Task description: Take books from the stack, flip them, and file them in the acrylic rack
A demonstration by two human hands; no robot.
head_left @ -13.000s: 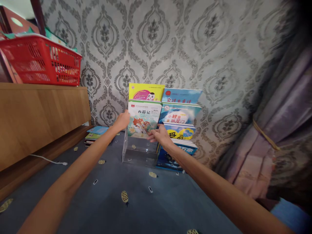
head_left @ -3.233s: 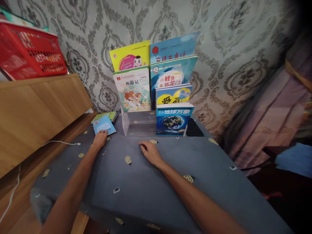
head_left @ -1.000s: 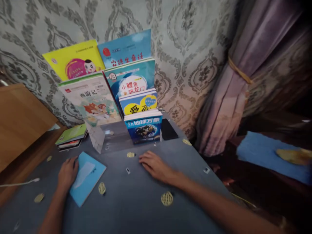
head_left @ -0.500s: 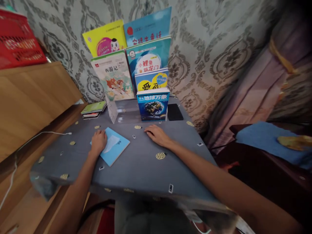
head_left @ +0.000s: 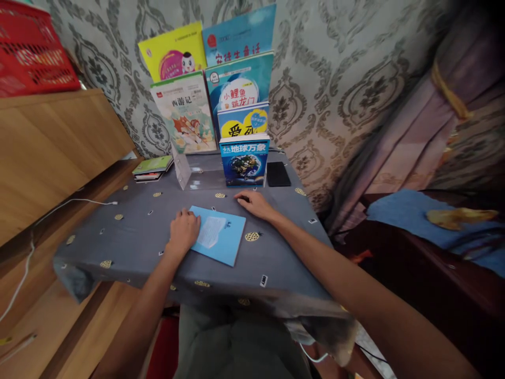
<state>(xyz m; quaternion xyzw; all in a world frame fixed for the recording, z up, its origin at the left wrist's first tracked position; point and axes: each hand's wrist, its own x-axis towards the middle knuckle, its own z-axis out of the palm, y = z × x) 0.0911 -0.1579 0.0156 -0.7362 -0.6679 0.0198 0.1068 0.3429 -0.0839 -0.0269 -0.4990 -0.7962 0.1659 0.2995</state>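
- We see the blue book point(head_left: 221, 245) lying flat on the grey tablecloth point(head_left: 134, 247), near the table's front edge and well apart from the clear rack point(head_left: 182, 171) behind it.
- Its far edge runs left to right, dipping a little toward us at the right end; its right edge slants from far right to near left, so the lower right corner points toward our lap.
- We cannot firmly tell which way its long axis runs, because the view is slanted and a hand covers the left edge.
- The pale text panel on the cover sits aslant, with small dark print near the far right corner.
- Our left hand point(head_left: 184, 230) rests over the book's left edge, fingers bent and close together; we cannot tell whether the hidden thumb pinches it.
- Our right hand point(head_left: 254, 204) lies on the cloth beyond the book's far right corner, just in front of the Earth-cover book point(head_left: 245, 168), fingers loosely curled with a gap between index finger and thumb.
- Beside the rack we see a flat black object point(head_left: 278, 175) on the right and a small book stack point(head_left: 153, 166) on the left.
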